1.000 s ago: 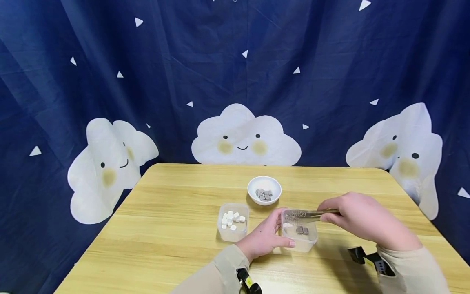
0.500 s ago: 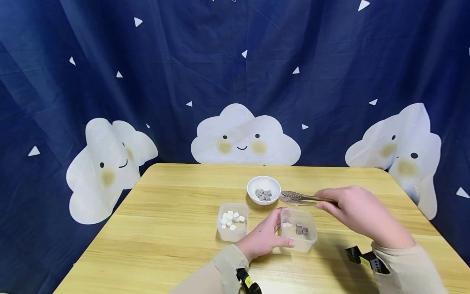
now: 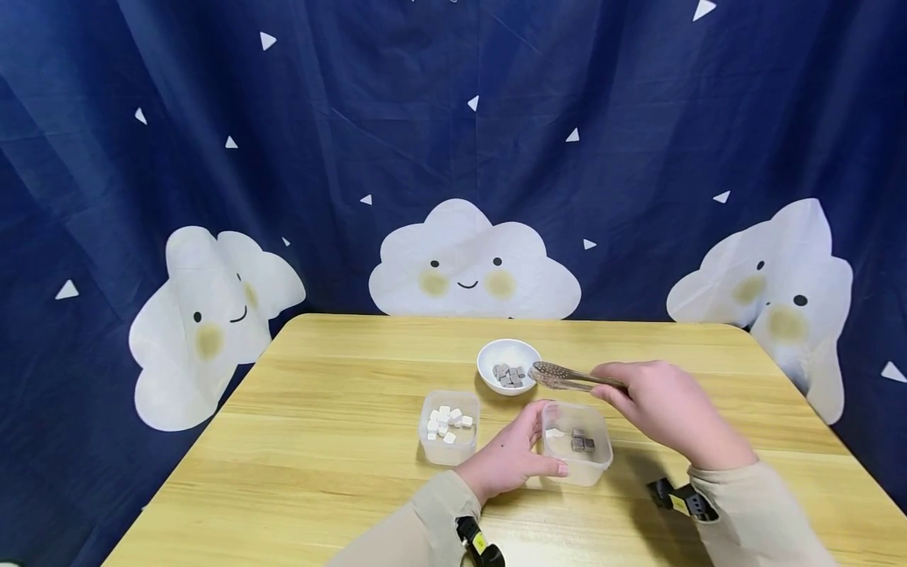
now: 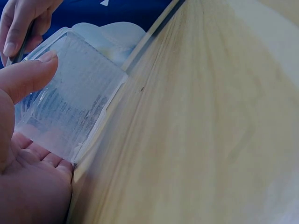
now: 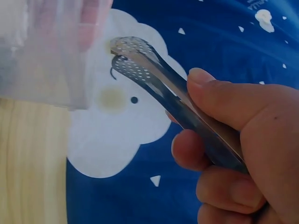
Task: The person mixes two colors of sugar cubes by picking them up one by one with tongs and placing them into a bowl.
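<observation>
The tongs point(image 3: 567, 376) are held in the right hand point(image 3: 659, 405); the thumb lies along one arm and the fingers are curled on the other, so they are clamped on the handle. The perforated ends extend to the left of the fingertips and are seen over the right edge of the bowl point(image 3: 524, 350); whether the rim is touched, or something is held between the ends, cannot be told. In the bowl, grey cubes point(image 3: 509, 376) are gathered.

On the near side of the tongs, the right box point(image 3: 594, 475) is gripped by the left hand point(image 3: 505, 463), with the thumb on its near wall and the fingers round its far left corner. A few brown cubes point(image 3: 579, 443) are contained in it. To the left of this hand, the left box point(image 3: 449, 457) is placed, with white cubes point(image 3: 444, 420) inside. The bowl and the left box are supported by the table point(image 3: 319, 433).
</observation>
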`<state>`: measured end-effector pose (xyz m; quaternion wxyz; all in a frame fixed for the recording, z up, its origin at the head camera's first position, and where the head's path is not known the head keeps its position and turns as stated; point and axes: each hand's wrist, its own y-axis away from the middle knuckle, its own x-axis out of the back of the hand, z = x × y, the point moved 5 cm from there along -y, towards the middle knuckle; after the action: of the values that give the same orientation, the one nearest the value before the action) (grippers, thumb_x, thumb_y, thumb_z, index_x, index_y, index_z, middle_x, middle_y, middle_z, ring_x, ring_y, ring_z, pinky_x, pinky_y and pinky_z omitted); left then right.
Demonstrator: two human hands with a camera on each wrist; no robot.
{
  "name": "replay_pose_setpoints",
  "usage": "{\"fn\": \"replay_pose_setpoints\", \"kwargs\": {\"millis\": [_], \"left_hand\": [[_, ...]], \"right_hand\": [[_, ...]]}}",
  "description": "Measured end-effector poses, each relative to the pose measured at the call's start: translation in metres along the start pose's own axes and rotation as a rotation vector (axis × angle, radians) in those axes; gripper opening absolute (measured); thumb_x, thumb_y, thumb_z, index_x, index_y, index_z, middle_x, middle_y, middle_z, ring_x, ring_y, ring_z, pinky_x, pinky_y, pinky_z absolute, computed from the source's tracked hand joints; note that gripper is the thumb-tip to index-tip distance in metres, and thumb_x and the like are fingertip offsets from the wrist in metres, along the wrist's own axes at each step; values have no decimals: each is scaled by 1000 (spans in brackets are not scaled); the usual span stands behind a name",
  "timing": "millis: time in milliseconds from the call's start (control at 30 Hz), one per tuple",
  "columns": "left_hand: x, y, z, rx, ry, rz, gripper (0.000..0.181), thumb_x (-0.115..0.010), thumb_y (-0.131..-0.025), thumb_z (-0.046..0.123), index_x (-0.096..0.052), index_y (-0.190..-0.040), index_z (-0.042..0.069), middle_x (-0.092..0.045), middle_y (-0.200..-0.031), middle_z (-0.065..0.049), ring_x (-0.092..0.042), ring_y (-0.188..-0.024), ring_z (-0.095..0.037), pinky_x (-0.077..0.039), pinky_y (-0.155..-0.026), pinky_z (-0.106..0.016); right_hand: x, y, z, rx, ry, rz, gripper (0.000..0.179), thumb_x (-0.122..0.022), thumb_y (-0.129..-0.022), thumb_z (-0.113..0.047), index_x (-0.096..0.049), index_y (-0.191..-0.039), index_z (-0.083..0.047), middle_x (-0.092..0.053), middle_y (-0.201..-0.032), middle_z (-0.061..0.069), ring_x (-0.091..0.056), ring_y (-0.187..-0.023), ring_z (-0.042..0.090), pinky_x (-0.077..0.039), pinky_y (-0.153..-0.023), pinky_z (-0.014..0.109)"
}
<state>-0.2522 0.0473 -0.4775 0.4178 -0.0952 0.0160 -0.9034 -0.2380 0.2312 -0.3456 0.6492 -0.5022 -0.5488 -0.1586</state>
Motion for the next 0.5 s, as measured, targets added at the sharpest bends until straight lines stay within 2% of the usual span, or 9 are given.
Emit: {"fn": "replay_pose_setpoints", "kwargs": {"millis": [333,500], "left_hand": [[0,0,-1,-3,3,-3,86,-81,-83,10,-32,-152,25,-49,-148,7,-37,-142,-9,-26,-117,-26],[0,0,0,2,15,-5,86,-81,-84,10,-32,-152,25,-48,-149,5,-37,-142,-9,-27,-117,-25]], "right_hand": [[-15,-2,4,-55,23,-3,17,-77,-89,-27,-77,-103,-18,-74,-87,-5,-65,-66,13,-54,-58,45],[-18,-2,5,-70,19,-18,17,-78,-89,-27,-76,-104,-19,-71,-82,-7,-55,-60,8,-49,-53,40]]}}
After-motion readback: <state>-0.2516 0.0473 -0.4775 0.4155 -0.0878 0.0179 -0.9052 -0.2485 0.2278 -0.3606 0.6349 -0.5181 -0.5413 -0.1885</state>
